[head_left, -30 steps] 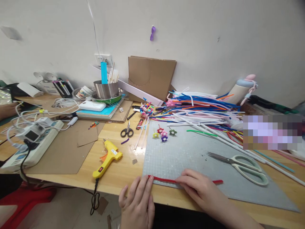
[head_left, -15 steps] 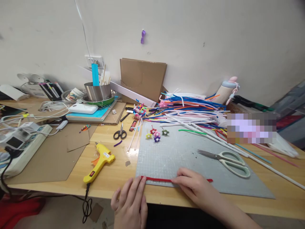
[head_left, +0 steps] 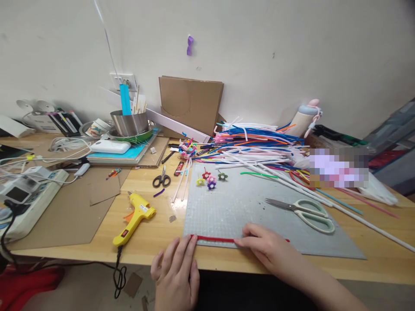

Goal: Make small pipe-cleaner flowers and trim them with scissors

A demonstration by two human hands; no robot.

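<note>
A red pipe cleaner (head_left: 215,239) lies straight along the front edge of the grey cutting mat (head_left: 227,216). Stretched fingers of my left hand (head_left: 177,274) rest flat at its left end, with a fingertip on it. My right hand (head_left: 264,248) pinches it further right, fingers closed; its right tip shows beyond the knuckles. Large scissors with pale green handles (head_left: 313,214) lie partly opened on the mat to the right. Small pipe-cleaner flowers (head_left: 211,185) in several colours sit at the mat's back left.
A yellow glue gun (head_left: 138,216) lies left of the mat, its cord hanging over the edge. Behind it are small black scissors (head_left: 161,179). Bundled pipe cleaners (head_left: 259,142) fill the back. A power strip (head_left: 42,203) and cardboard (head_left: 74,220) lie left; a bottle (head_left: 303,121) stands back right.
The view has shifted slightly. My right hand has shifted a little along the pipe cleaner and covers more of its right part. My left hand stays at the left end.
</note>
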